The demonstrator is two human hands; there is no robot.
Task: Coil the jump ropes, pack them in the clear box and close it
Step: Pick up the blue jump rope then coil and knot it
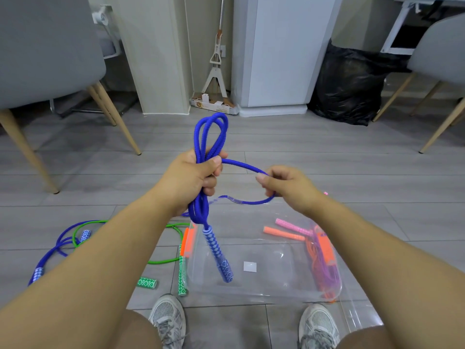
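My left hand (192, 178) grips a bundle of folded loops of a blue jump rope (210, 133), with loops sticking up above the fist and one patterned blue handle (218, 255) hanging below. My right hand (284, 185) pinches the free strand of the same rope, which curves between the two hands. Below, the clear box (264, 285) lies open on the floor. Inside it at the right are pink and orange ropes (324, 268) with their handles. Its clear lid (357, 316) lies at the lower right.
On the floor to the left lie a second blue rope (59, 245) and a green rope (164, 260) with green handles. My two shoes (167, 316) stand at the box's near edge. Grey chairs flank the area; a black bag (349, 84) and a white cabinet stand behind.
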